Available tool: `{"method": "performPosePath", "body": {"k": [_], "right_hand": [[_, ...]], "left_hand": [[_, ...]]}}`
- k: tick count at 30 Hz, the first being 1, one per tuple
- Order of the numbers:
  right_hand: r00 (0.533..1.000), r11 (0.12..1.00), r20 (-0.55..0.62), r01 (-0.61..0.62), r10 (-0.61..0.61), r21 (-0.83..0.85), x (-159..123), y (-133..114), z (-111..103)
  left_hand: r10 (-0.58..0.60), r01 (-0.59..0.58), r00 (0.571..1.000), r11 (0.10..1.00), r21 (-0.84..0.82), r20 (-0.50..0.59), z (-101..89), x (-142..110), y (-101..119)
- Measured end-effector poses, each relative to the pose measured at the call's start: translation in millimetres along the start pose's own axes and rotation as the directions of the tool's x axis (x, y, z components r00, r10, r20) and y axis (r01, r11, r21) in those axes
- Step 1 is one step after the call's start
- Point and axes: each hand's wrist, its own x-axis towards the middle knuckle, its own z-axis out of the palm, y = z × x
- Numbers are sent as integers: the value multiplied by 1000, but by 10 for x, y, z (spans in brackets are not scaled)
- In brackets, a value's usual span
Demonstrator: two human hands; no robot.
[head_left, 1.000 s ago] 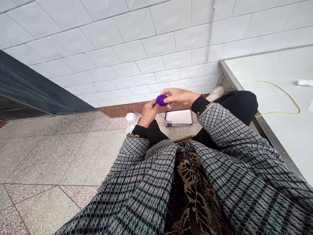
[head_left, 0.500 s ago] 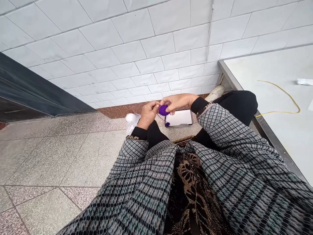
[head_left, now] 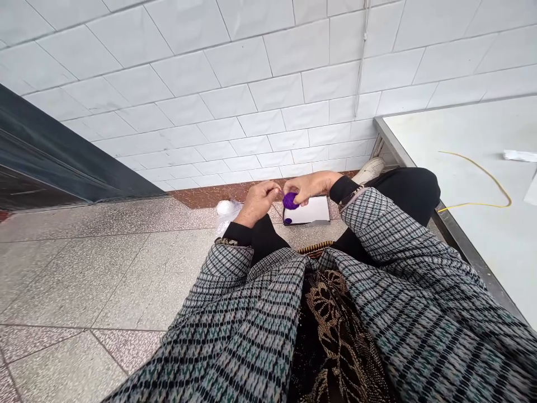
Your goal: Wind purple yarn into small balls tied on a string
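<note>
Wall (head_left: 235, 103) fills the top of your view, all white tile, with speckled floor (head_left: 126, 268) spreading out below. Off to your right is the white counter (head_left: 474, 240), a yellow cord (head_left: 501, 179) curving over it.

The fresh bit: your hands sit lower and further right than a second ago, with slightly more gap between them. Your right hand (head_left: 312, 187) is closed round the purple yarn ball (head_left: 290, 200); your left hand (head_left: 258, 202) is pinched just beside it. The ball now shows over the far left corner of the box (head_left: 316, 210) instead of left of it. My read: you're working yarn between your hands, can't tell if it's winding on or coming off.

Containers: that box is shallow and dark-edged with a flat white surface. Left of it there's a see-through plastic bag (head_left: 229, 215) with a white round thing (head_left: 224, 207), inside or poking out, no idea. A small purple piece (head_left: 287, 221) shows at the box's near left corner.

Tiniest: the purple strand (head_left: 281, 191), seemingly between your left fingertips.
</note>
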Motion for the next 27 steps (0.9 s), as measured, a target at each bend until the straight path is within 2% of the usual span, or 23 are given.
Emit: {"method": "performPosePath", "body": {"k": [1,3,5,7,11,14,16,18,20,23,25,27], "right_hand": [[998,995,34,51,-54,92,-21,-14,7],[990,948,-35,143,-139,285,-47,-52,5],[975,891,-187,190,-121,412,-53,-94,-13],[957,862,-287,179,-41,475,-44,-126,-32],[929,869,-367,142,49,475,13,-117,-48],[905,948,-418,65,75,311,75,-46,-58],[920,989,-379,-45,95,138,100,2,-62],[963,992,-246,-123,114,-20,101,33,-59],[991,990,-86,-112,104,-87,78,41,-51],[998,1000,64,-2,0,23,15,26,-35],[991,985,110,58,-76,161,-34,8,-23],[986,950,102,93,-129,298,-74,-12,-10]], "left_hand": [[-46,45,999,999,-18,-20,0,0,-34],[-103,104,995,993,-59,16,39,-17,-75],[-88,99,989,991,-86,122,109,-45,-74],[-36,57,975,995,-87,219,177,-68,-41],[38,-29,951,999,-34,306,237,-81,40],[104,-106,943,994,-14,316,206,-73,74],[136,-140,957,990,-4,256,159,-62,77],[141,-145,976,989,13,169,103,-47,60],[116,-118,989,993,23,88,53,-30,26],[25,-25,1000,1000,-4,-2,20,-11,-34],[-33,32,999,998,-50,-24,39,-8,-67],[-78,75,997,991,-107,-27,91,-11,-90]]}}
